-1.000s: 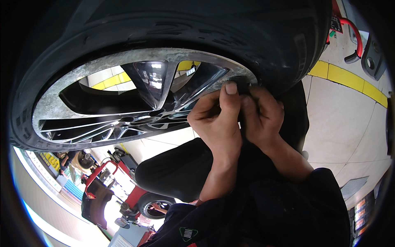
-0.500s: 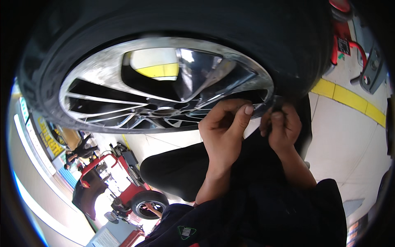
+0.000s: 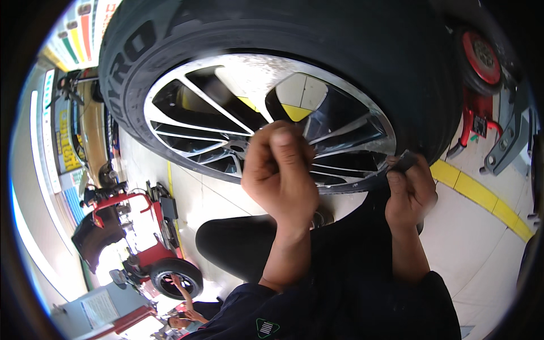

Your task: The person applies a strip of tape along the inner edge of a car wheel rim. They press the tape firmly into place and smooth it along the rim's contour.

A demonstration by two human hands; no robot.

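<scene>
A large black tyre on a silver and black alloy wheel fills the top of the view, tilted toward me. My left hand is closed in front of the wheel's spokes, thumb pressed on curled fingers; anything inside it is hidden. Close to the wheel's right lower edge, my right hand pinches a small dark flat piece between thumb and fingers. What that piece is does not show clearly.
Yellow floor tiles cross the pale floor at right. A red jack-like tool with a wheel stands beyond the tyre. At lower left, another person's hand reaches to a tyre on a red machine.
My hands have moved farther apart: the left up and leftward across the spokes, the right outward to the right. The dark piece in the right hand shows more clearly. The view has shifted.
</scene>
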